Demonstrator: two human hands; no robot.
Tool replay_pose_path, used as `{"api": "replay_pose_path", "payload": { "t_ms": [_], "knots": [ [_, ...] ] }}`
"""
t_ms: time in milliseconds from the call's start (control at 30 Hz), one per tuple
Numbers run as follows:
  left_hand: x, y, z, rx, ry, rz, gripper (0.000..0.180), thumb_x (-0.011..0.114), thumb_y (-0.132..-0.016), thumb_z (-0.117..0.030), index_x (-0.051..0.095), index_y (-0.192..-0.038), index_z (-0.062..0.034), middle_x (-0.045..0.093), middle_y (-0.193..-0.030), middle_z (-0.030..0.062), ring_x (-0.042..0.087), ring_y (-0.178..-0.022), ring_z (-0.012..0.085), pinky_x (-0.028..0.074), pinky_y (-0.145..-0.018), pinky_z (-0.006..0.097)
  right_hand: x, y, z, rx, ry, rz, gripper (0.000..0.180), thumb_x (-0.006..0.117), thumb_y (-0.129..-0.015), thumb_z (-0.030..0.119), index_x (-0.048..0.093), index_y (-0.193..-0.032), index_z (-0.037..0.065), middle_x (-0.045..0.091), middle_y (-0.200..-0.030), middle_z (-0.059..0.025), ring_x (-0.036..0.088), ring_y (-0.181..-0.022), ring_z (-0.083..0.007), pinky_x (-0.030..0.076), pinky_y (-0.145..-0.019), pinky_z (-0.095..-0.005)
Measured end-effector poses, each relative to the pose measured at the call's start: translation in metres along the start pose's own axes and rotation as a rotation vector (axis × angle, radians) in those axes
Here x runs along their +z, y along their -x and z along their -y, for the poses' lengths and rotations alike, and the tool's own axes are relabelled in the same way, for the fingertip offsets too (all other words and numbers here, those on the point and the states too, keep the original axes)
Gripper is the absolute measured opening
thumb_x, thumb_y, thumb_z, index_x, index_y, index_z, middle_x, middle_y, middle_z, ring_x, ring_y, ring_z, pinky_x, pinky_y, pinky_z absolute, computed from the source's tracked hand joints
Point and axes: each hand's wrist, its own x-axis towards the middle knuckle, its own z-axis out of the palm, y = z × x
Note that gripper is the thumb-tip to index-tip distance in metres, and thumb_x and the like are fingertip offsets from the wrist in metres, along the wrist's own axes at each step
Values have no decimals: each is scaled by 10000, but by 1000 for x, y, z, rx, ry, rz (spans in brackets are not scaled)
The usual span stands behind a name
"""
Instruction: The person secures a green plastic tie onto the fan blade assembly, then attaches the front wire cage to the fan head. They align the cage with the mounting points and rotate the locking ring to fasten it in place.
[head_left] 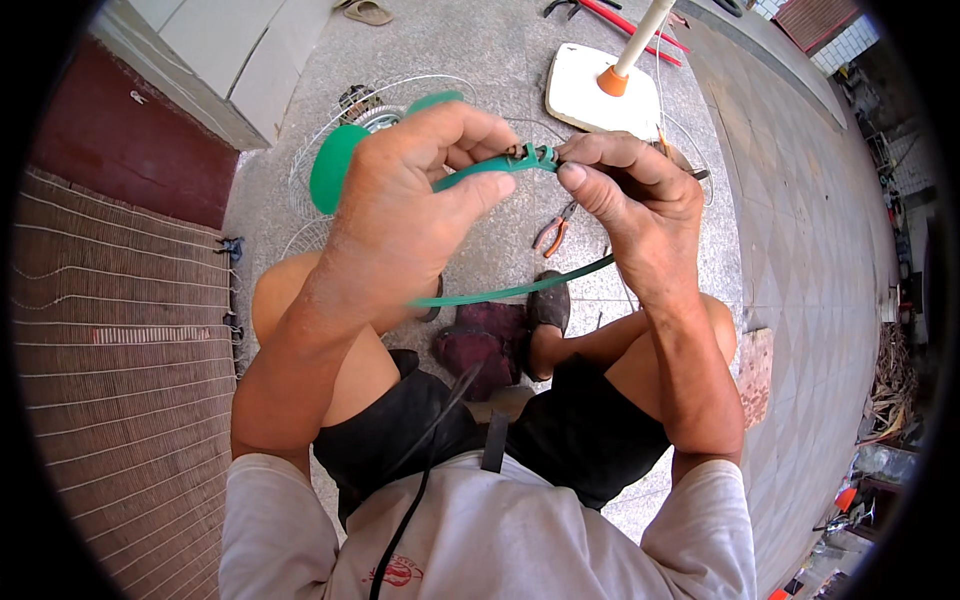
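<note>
My left hand (pixel 415 175) and my right hand (pixel 640 195) are raised in front of me, close together. Between them is a green hoop-like band (pixel 500 296), whose lower curve hangs over my knees. Where its ends meet, there is a small dark screw or clip (pixel 516 152). My left thumb and fingers pinch the band to the left of this joint. On its other side, my right thumb and index finger grip the end. My palms hide part of the band. Below the hands, pliers with orange and dark handles (pixel 553 232) lie on the floor.
Green fan blades (pixel 334 168) and a white wire grille (pixel 308 238) lie at the left. A white stand base (pixel 595 95) with a pole is ahead, near a red-handled tool (pixel 628 25). Dark purple cloth (pixel 482 350) lies between my feet. A slatted blind (pixel 130 380) hangs left.
</note>
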Motion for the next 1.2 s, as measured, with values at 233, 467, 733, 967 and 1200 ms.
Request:
{"api": "replay_pose_path", "payload": {
  "t_ms": [233,467,733,967,1200],
  "knots": [
    [0,0,-2,2,26,2,222,641,-860,45,614,-1079,25,661,-948,58,624,-886,91,509,-782,226,-1,0,0,-53,43,2,122,730,-838,65,705,-948,20,652,-838,-11,553,-759,-71,441,-665,-223],
    [-1,-1,-1,6,-1,-5,164,631,-901,-24,635,-1060,18,666,-903,48,625,-837,83,500,-728,215,-4,-3,0,-161,118,54,121,730,-831,57,703,-941,15,656,-859,-21,573,-787,-89,454,-704,-233],
    [-4,0,-4,-45,5,3,199,653,-865,-3,633,-1061,16,648,-893,32,608,-814,72,485,-713,209,-1,0,1,-39,28,87,191,767,-806,74,703,-983,42,659,-865,-3,587,-804,-77,474,-727,-226],
    [-12,-3,-7,219,-300,88,226,718,-767,33,670,-986,14,610,-861,27,559,-743,66,443,-649,211,-18,-6,7,-207,219,210,215,765,-791,47,709,-997,22,657,-842,-41,603,-775,-101,487,-694,-244],
    [-12,-4,-3,230,-258,106,210,731,-757,20,676,-960,13,586,-822,23,534,-689,63,425,-608,217,-18,-8,8,-190,233,280,209,749,-805,48,715,-1010,25,648,-815,-55,589,-722,-129,468,-651,-264]
  ]
}}
